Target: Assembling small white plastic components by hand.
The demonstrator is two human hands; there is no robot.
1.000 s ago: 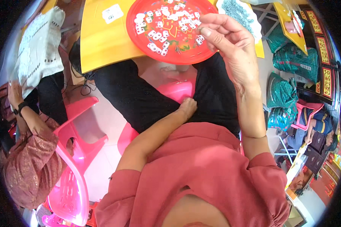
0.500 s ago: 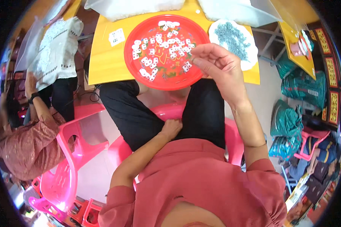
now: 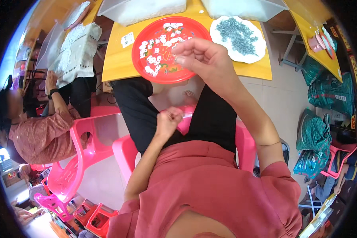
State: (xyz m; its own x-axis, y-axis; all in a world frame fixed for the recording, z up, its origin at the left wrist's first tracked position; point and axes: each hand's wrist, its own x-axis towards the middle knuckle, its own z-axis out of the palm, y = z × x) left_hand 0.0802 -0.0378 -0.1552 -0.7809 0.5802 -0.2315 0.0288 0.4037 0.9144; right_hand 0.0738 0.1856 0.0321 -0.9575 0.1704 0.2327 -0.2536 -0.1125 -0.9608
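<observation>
My right hand (image 3: 205, 59) is raised above the right side of a round red tray (image 3: 138, 67). Its thumb and fingers come close together in a pinch; whatever is between the tips is too small to make out. Small white plastic pieces with dark holes (image 3: 152, 59) lie scattered over the tray, some hidden by this hand. Over my lap, my left hand (image 3: 168, 122) is raised with its fingers curled and slightly blurred, its contents hidden. Right of the tray, a white scalloped plate (image 3: 254, 58) carries a heap of small dark grey screws (image 3: 238, 35).
Two translucent bins (image 3: 142, 11) line the far edge of the yellow table (image 3: 115, 59). A small white card (image 3: 127, 39) lies left of the tray. Pink chairs (image 3: 83, 146) and another person (image 3: 43, 135) are at the left; green bags (image 3: 312, 131) stand at the right.
My left hand has lifted off my lap and curled. My right hand has shifted left, further over the tray. The whole view has turned slightly.
</observation>
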